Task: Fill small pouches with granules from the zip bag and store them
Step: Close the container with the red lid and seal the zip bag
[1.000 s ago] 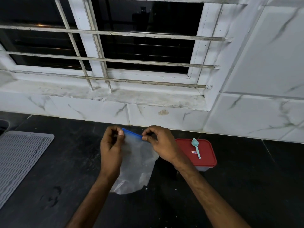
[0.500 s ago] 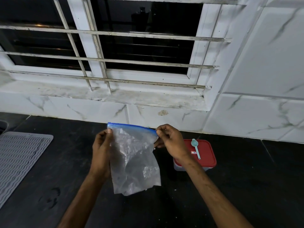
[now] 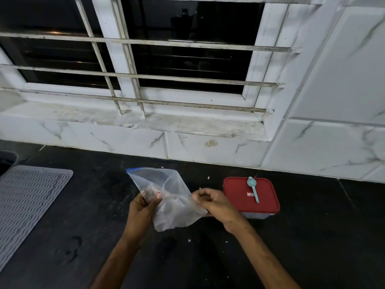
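Bare forearms (image 3: 125, 257), bare left hand (image 3: 141, 213) and right hand (image 3: 216, 205)

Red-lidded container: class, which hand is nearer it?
Right. The right hand lies just left of the red-lidded container; the left hand is beyond the zip bag, farther left.

The zip bag (image 3: 166, 197) sits over the middle of the tabletop (image 3: 312, 236), the left hand (image 3: 141, 213) at its left side, the right hand (image 3: 216, 205) at its right. Just right of that hand stands a lidded box (image 3: 264, 203), a spoon (image 3: 253, 188) on its lid; a mat (image 3: 27, 205) lies at the left edge.
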